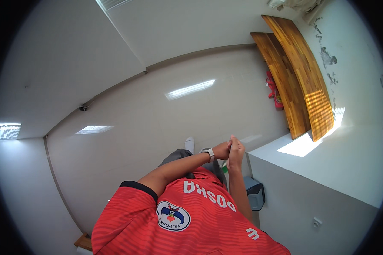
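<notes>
Both my hands meet in front of my body, right of the middle of the view. My left hand (221,151), with a white watch (210,154) on its wrist, is closed like a fist against the other hand. My right hand (236,154) has its fingers bent and pressed together, touching the left one. Whatever may lie between the fingers is hidden. A red shirt (200,221) covers my body, and a foot in a white sock (190,145) shows on the floor beyond my left forearm.
Two curved-looking wooden boards (300,63) stand at the right, with a red item (275,91) beside them on the tiled floor (149,110). A white ledge (327,157) juts out at right. Below it are a grey bin (255,194) and a wall socket (317,222).
</notes>
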The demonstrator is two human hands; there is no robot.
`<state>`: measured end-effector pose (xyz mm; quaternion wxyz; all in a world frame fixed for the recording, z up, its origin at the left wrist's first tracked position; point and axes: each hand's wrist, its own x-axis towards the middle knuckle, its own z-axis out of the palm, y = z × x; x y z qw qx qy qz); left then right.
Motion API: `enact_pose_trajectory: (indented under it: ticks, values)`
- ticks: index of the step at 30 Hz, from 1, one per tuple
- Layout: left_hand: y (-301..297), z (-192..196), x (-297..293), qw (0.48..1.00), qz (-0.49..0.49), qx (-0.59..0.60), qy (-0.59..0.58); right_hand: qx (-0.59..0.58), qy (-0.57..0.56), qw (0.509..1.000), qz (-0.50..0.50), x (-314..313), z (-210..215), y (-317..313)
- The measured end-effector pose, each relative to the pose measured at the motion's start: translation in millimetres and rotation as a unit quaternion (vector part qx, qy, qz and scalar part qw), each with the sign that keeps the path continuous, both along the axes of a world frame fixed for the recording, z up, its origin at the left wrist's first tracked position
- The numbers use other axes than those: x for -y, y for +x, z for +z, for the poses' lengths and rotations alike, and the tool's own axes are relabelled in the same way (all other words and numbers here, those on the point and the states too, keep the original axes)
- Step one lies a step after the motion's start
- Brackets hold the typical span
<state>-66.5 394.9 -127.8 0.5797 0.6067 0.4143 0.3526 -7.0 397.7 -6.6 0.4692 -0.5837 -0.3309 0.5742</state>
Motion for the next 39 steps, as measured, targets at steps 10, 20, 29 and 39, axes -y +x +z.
enact_pose_trajectory:
  ticks: [10, 20, 29, 39]
  values:
    - [-40, 91, -34, 0.983, 0.09, -0.136, 0.083, -0.098, 0.103, 0.99, 0.001, -24, 33, -23]
    - [-31, 33, -50, 0.961, 0.109, -0.242, 0.081, -0.058, 0.093, 0.992, -0.066, -24, -22, -16]
    - [-47, 37, -41, 0.933, 0.117, -0.335, 0.058, -0.049, 0.134, 0.986, -0.085, -12, 9, -6]
    - [-45, 120, 56, 0.986, 0.022, -0.162, 0.022, 0.046, 0.154, 0.981, 0.104, 73, 151, -6]
